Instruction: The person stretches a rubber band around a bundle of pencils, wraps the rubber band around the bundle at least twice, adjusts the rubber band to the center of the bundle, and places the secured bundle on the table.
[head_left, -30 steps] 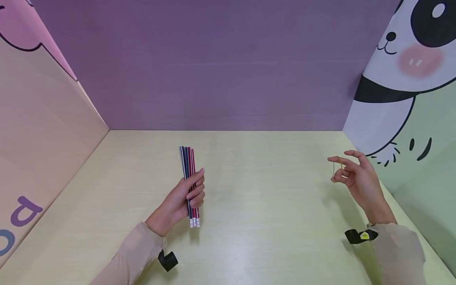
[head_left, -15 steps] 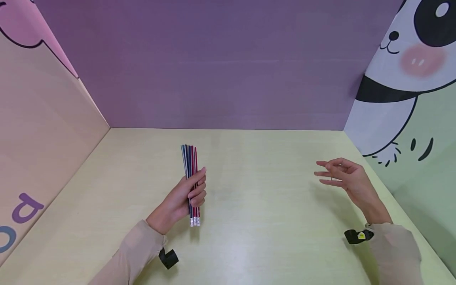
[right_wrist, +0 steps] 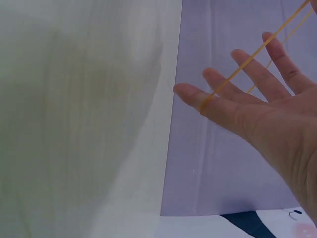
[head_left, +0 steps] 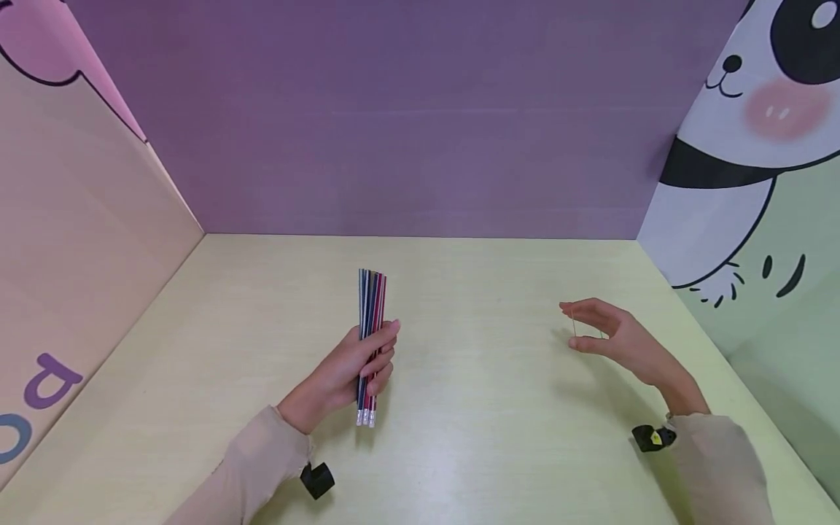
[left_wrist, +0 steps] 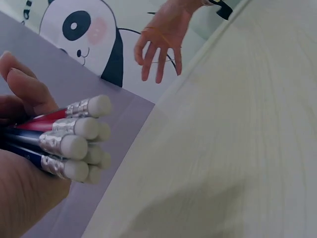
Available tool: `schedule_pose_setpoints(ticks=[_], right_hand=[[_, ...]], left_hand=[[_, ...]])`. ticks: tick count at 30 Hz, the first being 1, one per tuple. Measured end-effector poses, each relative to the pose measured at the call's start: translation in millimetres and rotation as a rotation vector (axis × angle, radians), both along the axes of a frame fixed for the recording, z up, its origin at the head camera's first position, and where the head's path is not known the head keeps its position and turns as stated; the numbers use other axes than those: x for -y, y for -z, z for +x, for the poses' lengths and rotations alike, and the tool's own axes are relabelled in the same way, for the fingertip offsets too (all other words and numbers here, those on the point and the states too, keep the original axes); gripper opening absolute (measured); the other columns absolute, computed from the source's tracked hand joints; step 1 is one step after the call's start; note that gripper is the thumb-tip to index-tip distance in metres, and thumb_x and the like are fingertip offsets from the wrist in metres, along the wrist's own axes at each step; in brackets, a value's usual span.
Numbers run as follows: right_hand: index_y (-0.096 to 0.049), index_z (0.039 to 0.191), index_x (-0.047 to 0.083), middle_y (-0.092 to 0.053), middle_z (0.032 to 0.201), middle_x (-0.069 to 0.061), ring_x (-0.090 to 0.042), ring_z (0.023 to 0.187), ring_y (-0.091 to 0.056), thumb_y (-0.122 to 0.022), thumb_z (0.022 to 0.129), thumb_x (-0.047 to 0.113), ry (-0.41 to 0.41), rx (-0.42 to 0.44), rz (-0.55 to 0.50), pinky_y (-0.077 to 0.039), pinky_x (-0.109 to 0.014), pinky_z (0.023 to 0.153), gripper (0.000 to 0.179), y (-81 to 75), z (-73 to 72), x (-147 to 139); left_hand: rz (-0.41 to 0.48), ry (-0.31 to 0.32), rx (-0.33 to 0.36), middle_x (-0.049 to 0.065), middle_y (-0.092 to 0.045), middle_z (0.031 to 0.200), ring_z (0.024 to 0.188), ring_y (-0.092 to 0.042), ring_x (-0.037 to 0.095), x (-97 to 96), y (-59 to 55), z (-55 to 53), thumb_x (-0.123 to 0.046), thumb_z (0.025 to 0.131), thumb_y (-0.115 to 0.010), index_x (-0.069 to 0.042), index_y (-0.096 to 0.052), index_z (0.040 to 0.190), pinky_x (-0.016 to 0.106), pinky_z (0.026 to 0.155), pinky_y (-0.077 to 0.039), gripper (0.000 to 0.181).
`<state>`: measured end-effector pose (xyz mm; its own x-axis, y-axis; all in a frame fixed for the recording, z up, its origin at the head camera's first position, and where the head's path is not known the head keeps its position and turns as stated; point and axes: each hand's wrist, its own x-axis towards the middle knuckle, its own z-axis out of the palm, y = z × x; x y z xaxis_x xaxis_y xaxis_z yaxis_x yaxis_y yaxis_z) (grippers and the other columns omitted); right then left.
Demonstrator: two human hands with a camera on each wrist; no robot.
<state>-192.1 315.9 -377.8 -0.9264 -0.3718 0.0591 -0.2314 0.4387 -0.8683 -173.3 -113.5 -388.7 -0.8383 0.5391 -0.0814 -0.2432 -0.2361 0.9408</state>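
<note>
1. Firmly, a person's left-hand grip (head_left: pixel 344 370) closes around a bundle of pencils (head_left: pixel 372 299) left of the middle of a pale table (head_left: pixel 472 408), well short of the far edge. Thumb and curled fingers wrap the shafts.

2. Seen from the head camera, the bundle points from the table's near edge toward its far edge, with the erasers (left_wrist: pixel 74 147) at the near end. It appears raised above the surface. The one-handed hold presumably keeps the pencils gathered and roughly aligned, leaving both ends exposed.

3. Near the table's right edge, the right-hand grip (head_left: pixel 626 346) is spread, fingers extended and apart from the thumb. A thin yellow-orange rubber band (right_wrist: pixel 247 61) stretches between thumb and finger; that spread likely holds the loop taut and open.

4. Up close, the pencils show glossy dark blue and red shafts, crimped silver ferrules (left_wrist: pixel 51 142) and rounded white ends, packed tightly but not quite level. Some hide behind others, so an exact count is not possible. Whether the opposite ends are sharpened is too small to tell.

5. Bundle and band sit well apart, on opposite sides of the table. A purple wall (head_left: pixel 420 131) rises along the far edge, and a cartoon panda (head_left: pixel 722 124) decorates the wall at right.
</note>
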Motion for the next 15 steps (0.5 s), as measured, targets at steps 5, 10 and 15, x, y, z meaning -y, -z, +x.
schedule_pose_setpoints(ticks=[5, 10, 15], right_hand=[[-0.055, 0.131, 0.013, -0.052, 0.145, 0.004, -0.016, 0.137, -0.044, -0.072, 0.093, 0.019, -0.019, -0.025, 0.013, -0.047, -0.024, 0.096, 0.042, -4.0, -1.9, 9], [-0.057, 0.127, 0.012, -0.053, 0.144, 0.0, -0.01, 0.134, -0.048, -0.074, 0.091, 0.018, -0.051, -0.034, -0.003, -0.043, -0.044, 0.107, 0.04, -11.3, -2.5, 23], [-0.058, 0.129, 0.019, -0.054, 0.141, 0.002, -0.017, 0.134, -0.047, -0.079, 0.087, 0.023, -0.092, -0.034, 0.041, -0.034, -0.057, 0.111, 0.048, -22.2, -2.5, 41]], left_hand=[[-0.078, 0.061, -0.095, -0.007, -0.034, 0.043, 0.035, -0.046, 0.011, -8.4, -1.1, 5.4, -0.034, 0.105, -0.051, -0.009, -0.04, 0.084, 0.023, 0.041, -0.037, 0.035], [-0.17, 0.06, -0.193, -0.003, -0.034, 0.043, 0.035, -0.049, 0.015, -16.1, -4.2, 5.6, -0.033, 0.104, -0.053, -0.004, -0.042, 0.088, 0.025, 0.039, -0.039, 0.036], [-0.31, 0.046, -0.298, 0.007, -0.046, 0.045, 0.036, -0.052, 0.021, -22.3, -10.3, 2.5, -0.036, 0.103, -0.056, 0.0, -0.043, 0.091, 0.031, 0.04, -0.043, 0.041]])
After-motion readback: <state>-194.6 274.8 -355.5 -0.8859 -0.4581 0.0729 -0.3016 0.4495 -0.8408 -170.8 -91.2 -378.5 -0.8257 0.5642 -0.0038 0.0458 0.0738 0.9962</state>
